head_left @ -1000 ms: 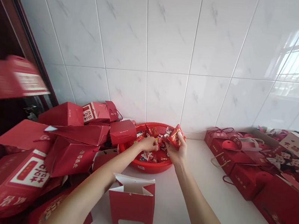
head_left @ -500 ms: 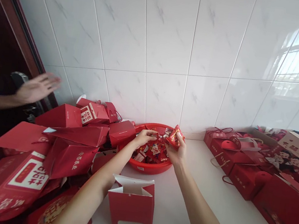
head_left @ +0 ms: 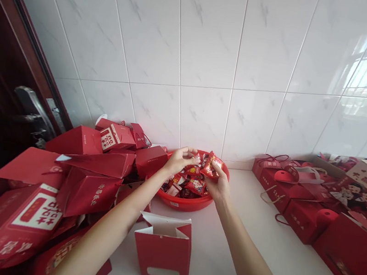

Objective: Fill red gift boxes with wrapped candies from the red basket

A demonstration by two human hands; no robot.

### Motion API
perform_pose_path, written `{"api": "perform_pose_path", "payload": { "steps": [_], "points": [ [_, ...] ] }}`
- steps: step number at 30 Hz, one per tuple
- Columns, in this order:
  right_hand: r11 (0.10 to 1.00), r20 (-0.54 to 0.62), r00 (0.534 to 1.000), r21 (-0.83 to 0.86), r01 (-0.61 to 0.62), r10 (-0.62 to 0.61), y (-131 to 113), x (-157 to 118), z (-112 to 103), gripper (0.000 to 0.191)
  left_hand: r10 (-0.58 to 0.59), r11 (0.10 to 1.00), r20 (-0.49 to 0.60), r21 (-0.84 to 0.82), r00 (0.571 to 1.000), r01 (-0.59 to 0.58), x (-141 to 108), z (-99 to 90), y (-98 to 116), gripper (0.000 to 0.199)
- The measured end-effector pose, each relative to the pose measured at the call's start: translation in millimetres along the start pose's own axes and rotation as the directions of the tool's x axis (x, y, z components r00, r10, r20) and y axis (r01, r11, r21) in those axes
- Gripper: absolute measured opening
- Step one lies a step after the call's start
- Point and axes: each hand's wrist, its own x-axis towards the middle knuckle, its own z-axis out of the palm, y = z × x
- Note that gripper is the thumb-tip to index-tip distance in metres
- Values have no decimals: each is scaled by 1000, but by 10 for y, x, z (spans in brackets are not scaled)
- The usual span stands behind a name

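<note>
Over a red plastic basket (head_left: 181,204) of wrapped candies (head_left: 195,186), both of my hands are at work. My right hand (head_left: 219,185) grips a shiny red-and-gold candy packet (head_left: 211,164) at the basket's right side. Beside it, my left hand (head_left: 179,162) is closed in a pinch on a small wrapped candy (head_left: 197,159), partly hidden by the fingers. An upright red paper gift box (head_left: 164,257) with an opened white-lined top and an oval cutout stands between my forearms, nearer to me than the basket.
Many red gift boxes (head_left: 87,192) are heaped on the left. More red boxes with cord handles (head_left: 303,217) line the right of the white tabletop (head_left: 237,257). A tiled wall (head_left: 210,58) rises behind, and a dark door with a metal handle (head_left: 31,106) is at the left.
My left hand has lifted slightly from the candies with its fingers pinched. The right hand still holds the packet, a little lower and further left. Another person's hand at the left has gone.
</note>
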Motion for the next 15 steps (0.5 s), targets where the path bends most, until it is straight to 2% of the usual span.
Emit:
{"api": "perform_pose_path", "payload": {
  "steps": [5, 9, 11, 15],
  "points": [
    [998, 45, 997, -18, -60, 61, -35, -38, 12, 16, 67, 994, 109, 83, 992, -77, -53, 97, 218, 47],
    [997, 31, 997, -4, -73, 73, -43, -50, 8, 15, 70, 996, 163, 44, 984, -78, -87, 113, 243, 46],
    [998, 40, 997, 7, -61, 61, -39, -51, 5, 15, 62, 998, 162, 15, 985, -65, -90, 97, 205, 48],
    [998, 35, 998, 6, -59, 58, -18, -36, -11, 15, 0, 1000, 90, -21, 996, 2, -86, 16, 102, 55]
  ]
}}
